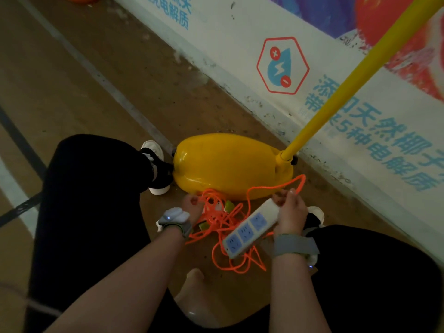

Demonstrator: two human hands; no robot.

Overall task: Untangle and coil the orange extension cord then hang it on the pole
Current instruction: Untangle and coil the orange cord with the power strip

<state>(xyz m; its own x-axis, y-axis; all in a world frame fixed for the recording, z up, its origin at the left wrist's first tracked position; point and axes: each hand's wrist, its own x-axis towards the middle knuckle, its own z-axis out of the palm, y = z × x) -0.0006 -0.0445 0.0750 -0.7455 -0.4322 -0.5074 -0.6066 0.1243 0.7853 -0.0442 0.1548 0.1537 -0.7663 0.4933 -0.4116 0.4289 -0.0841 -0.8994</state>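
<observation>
Our right hand (289,212) grips the white power strip (249,229) and a cord loop. Our left hand (192,207) pinches a strand. The orange extension cord (216,219) lies tangled between them, with the pole (348,78) at one o'clock.

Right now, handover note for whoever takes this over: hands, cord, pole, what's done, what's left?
Left hand: pinches a strand of the orange cord at the tangle's edge.
Right hand: grips the far end of the power strip; a cord loop arches past its fingers.
Cord: mostly a tangled heap on the floor beside the yellow base of the pole.
Done: strip in hand, little else.
Left: untangle, coil, hang on the pole.
</observation>
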